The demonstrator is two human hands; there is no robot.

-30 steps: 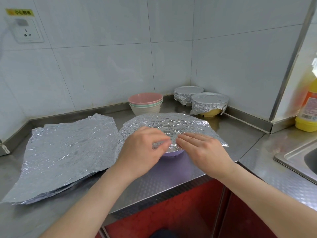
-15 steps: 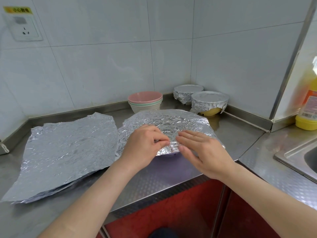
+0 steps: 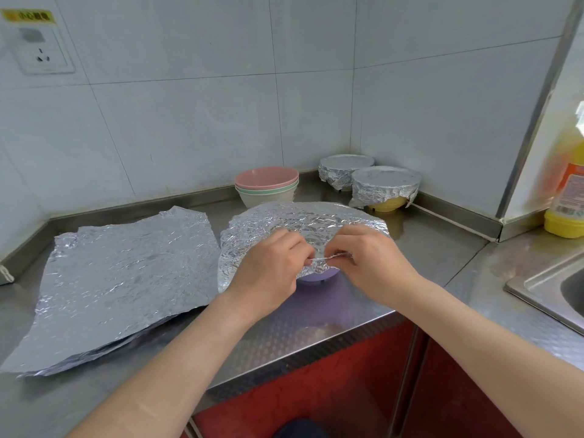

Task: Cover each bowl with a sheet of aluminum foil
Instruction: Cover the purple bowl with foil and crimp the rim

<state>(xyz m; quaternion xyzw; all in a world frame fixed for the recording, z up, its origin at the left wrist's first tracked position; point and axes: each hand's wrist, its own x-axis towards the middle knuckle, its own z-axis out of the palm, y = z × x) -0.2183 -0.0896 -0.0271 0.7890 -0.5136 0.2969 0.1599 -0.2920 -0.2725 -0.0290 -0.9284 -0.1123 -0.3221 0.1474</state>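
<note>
Crimping foil point(image 3: 303, 218) over bowl point(image 3: 317, 275): my left hand point(image 3: 271, 273), right hand point(image 3: 374, 267) both pinch near edge. Next: tuck rest down round rim.

We saw only the base of the purple bowl point(image 3: 316, 275), rest under foil sheet point(image 3: 278, 222). The yellow bottle point(image 3: 565, 197) was blurred; sink point(image 3: 543, 279) ran off right edge.

Two bare forearms, entering from below and converging toward the middle. Left hand point(image 3: 268, 270): back upward, fingers curled, thumb and fingertips pinching the near edge of the foil sheet point(image 3: 284, 219). Right hand point(image 3: 369, 263): back upward, fingers likewise curled, pinching the same edge just beside the left, fingertips close together.
</note>
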